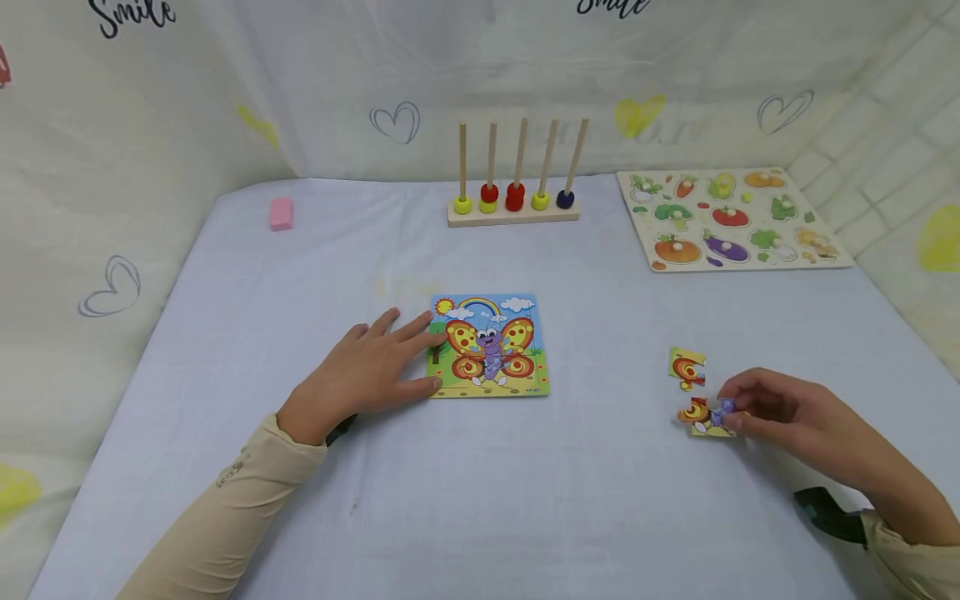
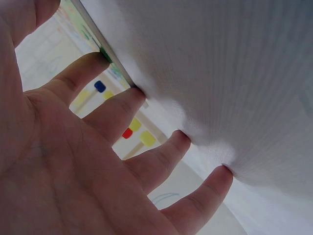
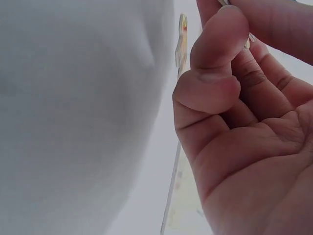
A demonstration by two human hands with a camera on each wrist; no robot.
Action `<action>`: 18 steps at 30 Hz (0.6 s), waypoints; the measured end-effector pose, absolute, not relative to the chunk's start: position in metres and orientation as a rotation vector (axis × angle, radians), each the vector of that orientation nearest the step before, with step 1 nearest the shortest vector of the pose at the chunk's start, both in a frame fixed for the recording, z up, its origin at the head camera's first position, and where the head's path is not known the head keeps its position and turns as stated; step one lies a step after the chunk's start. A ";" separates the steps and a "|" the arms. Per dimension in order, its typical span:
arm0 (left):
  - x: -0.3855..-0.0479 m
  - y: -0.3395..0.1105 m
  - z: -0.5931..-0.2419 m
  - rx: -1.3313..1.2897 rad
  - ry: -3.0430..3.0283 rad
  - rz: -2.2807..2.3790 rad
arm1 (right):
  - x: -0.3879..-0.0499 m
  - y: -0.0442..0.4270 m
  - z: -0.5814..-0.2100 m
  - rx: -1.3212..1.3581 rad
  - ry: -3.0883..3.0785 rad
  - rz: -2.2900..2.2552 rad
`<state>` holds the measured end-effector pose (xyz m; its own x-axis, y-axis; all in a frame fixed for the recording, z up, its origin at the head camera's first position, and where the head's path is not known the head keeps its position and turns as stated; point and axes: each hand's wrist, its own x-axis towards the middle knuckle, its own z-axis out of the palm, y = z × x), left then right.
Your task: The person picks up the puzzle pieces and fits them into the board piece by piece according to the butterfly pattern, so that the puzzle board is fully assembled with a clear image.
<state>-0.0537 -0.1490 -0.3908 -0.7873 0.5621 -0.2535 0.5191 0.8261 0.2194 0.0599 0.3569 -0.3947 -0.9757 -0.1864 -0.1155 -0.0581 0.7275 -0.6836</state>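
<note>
A square butterfly picture puzzle (image 1: pixel 491 350) lies flat near the middle of the table. My left hand (image 1: pixel 367 367) rests at its left edge with fingers spread; some fingertips touch the board and others press on the cloth, as the left wrist view shows. Over on the right, my right hand (image 1: pixel 787 417) pinches a puzzle piece (image 1: pixel 705 417) between thumb and index finger. That piece shows an orange wing part and some purple. Just behind it a second puzzle piece (image 1: pixel 687 367) with an orange swirl lies on the cloth. In the right wrist view the fingers hide most of the held piece.
At the back stands a wooden peg abacus (image 1: pixel 513 215) with coloured beads on several upright rods. A vegetable peg board (image 1: pixel 731 221) lies at the back right. A pink block (image 1: pixel 281 214) sits at the back left. White cloth (image 1: pixel 480 500) covers the table.
</note>
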 end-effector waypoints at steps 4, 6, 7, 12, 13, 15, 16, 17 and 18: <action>-0.054 -0.149 -0.390 0.821 2.700 0.200 | 0.058 0.353 -0.393 -0.213 2.747 -1.113; -0.054 -0.149 -0.390 0.822 2.700 0.201 | 0.057 0.350 -0.393 -0.224 2.740 -1.134; -0.054 -0.149 -0.390 0.822 2.700 0.202 | 0.057 0.348 -0.393 -0.231 2.736 -1.145; -0.054 -0.149 -0.391 0.825 2.703 0.206 | 0.052 0.342 -0.394 -0.274 2.714 -1.201; -0.054 -0.149 -0.391 0.829 2.705 0.206 | 0.051 0.341 -0.394 -0.277 2.712 -1.199; -0.054 -0.149 -0.392 0.830 2.707 0.211 | 0.049 0.338 -0.393 -0.282 2.712 -1.191; -0.054 -0.149 -0.392 0.829 2.707 0.212 | 0.048 0.336 -0.393 -0.281 2.711 -1.189; -0.054 -0.149 -0.392 0.829 2.708 0.213 | 0.048 0.334 -0.393 -0.285 2.707 -1.189; -0.054 -0.149 -0.392 0.829 2.709 0.212 | 0.047 0.332 -0.392 -0.292 2.706 -1.189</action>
